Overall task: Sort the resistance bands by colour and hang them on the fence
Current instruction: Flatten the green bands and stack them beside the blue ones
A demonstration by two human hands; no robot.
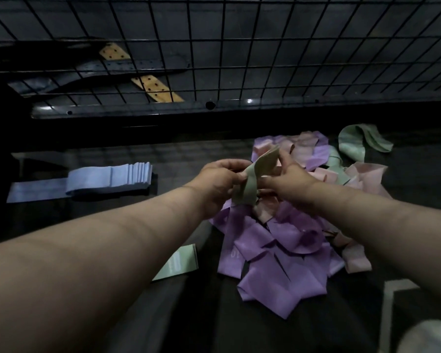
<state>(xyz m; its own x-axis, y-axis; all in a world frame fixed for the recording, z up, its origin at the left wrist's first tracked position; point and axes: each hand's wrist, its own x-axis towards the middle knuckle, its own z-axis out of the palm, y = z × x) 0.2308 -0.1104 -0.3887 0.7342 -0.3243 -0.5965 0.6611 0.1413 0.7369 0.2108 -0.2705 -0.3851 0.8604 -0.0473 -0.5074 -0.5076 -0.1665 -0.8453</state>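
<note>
Sorting | left hand (218, 180) and right hand (290, 180): my fingers (236, 164) pinch green band (248, 189) above mixed pile (278, 253), isolating its colour | blue stack (112, 178) set apart.

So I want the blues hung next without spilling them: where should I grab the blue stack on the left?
Take the blue stack across its thick middle, thumb on top, fingers underneath, from the near long side. Its right end shows staggered layer edges, and the flat tail trailing left would probably slide out alone.
</note>
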